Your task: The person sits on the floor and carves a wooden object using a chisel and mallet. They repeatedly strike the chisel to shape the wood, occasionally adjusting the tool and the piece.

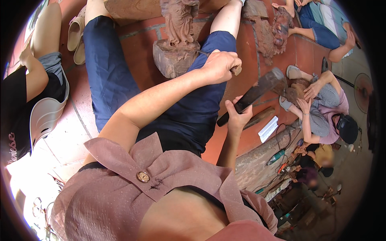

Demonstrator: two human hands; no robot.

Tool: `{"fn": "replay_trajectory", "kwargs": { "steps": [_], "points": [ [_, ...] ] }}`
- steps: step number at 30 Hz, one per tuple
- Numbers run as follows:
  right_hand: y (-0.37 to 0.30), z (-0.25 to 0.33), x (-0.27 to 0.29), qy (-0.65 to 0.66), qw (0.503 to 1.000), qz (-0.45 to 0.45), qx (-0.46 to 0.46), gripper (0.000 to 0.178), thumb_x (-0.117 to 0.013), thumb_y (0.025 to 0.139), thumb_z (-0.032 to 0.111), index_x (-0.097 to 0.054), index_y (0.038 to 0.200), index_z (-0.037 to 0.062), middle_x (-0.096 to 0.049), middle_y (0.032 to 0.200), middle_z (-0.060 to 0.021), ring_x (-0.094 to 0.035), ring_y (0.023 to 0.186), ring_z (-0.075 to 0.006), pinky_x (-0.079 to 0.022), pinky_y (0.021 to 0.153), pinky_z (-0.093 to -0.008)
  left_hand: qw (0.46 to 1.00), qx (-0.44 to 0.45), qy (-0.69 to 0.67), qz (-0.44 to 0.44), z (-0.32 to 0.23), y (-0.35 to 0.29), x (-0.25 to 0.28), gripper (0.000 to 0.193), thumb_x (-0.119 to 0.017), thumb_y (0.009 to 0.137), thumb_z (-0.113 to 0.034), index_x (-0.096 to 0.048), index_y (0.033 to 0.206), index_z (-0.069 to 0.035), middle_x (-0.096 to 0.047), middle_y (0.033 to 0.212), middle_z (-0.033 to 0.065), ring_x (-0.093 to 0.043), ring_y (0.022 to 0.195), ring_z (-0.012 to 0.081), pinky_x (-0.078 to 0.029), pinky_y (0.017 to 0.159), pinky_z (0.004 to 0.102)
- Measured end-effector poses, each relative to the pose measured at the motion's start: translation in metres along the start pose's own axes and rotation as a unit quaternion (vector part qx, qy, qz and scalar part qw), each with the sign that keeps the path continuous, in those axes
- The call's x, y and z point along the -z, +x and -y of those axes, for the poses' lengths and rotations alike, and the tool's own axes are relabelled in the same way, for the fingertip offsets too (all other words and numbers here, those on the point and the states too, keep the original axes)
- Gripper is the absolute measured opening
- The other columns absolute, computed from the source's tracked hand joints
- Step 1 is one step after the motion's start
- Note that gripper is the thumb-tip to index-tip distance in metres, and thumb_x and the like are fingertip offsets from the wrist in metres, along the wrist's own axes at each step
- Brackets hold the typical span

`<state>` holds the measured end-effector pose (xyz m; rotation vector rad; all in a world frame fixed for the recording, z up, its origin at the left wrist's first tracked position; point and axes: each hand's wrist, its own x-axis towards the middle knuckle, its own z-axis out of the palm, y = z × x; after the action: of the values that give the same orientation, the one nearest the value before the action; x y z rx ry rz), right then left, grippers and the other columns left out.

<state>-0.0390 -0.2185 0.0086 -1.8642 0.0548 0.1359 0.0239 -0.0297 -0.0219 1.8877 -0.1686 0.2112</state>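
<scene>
A carved wooden figure in draped robes stands on its rough block base between my knees. My left hand is closed round the handle of a carving chisel; its thin dark shank points left to the base's upper right edge. Whether the tip touches the wood I cannot tell. Lower and to the right, my right hand grips a dark wooden mallet. The mallet is tilted, its broad worn end up to the right, apart from the chisel.
Red floor tiles lie around me. Another carved piece is at the upper right near a seated person. A second person works at the right. A white paper, a green power tool and cables lie lower right. Someone sits at left.
</scene>
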Motion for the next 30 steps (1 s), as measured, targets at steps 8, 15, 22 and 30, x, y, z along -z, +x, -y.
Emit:
{"fn": "replay_trajectory", "kwargs": {
  "steps": [8,15,22,30],
  "points": [
    [-0.001,-0.018,0.004,-0.015,1.0,-0.009,0.02,0.032,-0.076,0.073,-0.005,-0.057,0.098,0.0016,-0.058,0.087,-0.0013,-0.056,0.076,-0.0099,-0.049,0.07,-0.0248,0.999,-0.016,0.044,0.011,0.007,-0.007,-0.008,0.017,-0.061,0.063,0.003,-0.056,0.068,-0.012,-0.053,0.072,0.0013,-0.059,0.078,0.024,-0.035,0.068,0.0357],
    [-0.017,-0.04,0.008,-0.087,0.996,-0.003,-0.029,0.035,-0.074,0.069,0.005,-0.063,0.102,0.0005,-0.067,0.082,-0.0084,-0.063,0.075,-0.0149,-0.051,0.073,-0.0311,0.997,0.012,0.08,-0.001,0.005,0.001,-0.012,0.015,-0.062,0.065,0.0,-0.056,0.067,-0.013,-0.055,0.073,0.0007,-0.06,0.079,0.0236,-0.035,0.069,0.0371],
    [-0.012,-0.024,0.006,-0.198,0.98,0.009,-0.018,0.037,-0.074,0.069,0.006,-0.064,0.104,0.0001,-0.069,0.084,-0.0104,-0.065,0.077,-0.0174,-0.052,0.074,-0.0324,0.993,0.008,0.111,-0.031,0.009,0.007,-0.02,0.014,-0.063,0.065,0.0,-0.056,0.068,-0.012,-0.055,0.073,0.0011,-0.06,0.08,0.0241,-0.037,0.069,0.0374],
    [-0.008,-0.023,0.006,-0.196,0.978,0.039,-0.057,0.038,-0.075,0.068,0.008,-0.063,0.104,-0.0006,-0.068,0.085,-0.0074,-0.064,0.077,-0.0184,-0.051,0.075,-0.0329,0.991,-0.011,0.125,-0.049,0.013,0.002,-0.02,0.014,-0.067,0.064,-0.003,-0.058,0.07,-0.013,-0.056,0.074,0.0024,-0.06,0.08,0.0257,-0.038,0.069,0.0389]
  ]
}}
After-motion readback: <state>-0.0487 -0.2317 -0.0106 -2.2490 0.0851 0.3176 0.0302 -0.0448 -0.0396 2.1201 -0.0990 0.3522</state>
